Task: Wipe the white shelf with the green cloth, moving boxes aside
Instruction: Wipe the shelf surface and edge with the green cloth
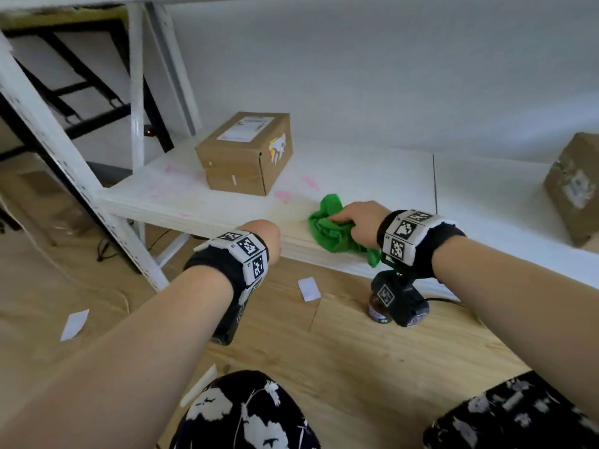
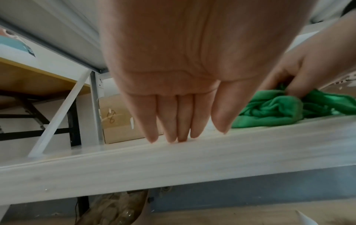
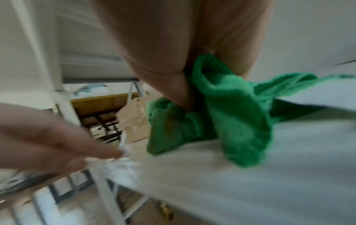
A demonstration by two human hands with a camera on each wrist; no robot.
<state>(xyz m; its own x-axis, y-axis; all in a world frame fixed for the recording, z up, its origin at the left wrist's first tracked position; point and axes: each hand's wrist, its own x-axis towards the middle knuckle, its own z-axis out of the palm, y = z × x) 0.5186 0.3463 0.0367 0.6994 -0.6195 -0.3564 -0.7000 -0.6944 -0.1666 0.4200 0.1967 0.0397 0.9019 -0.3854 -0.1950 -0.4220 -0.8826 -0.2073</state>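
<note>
Right hand (image 1: 358, 222) bunching green cloth (image 1: 330, 230) at white shelf (image 1: 372, 183) front edge; left hand (image 2: 173, 73) beside cloth, fingers straight, together.

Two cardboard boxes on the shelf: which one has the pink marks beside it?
The left box, fully in view with a label on top; pink marks lie on the white shelf around it. The right box is cut off by the frame edge.
</note>
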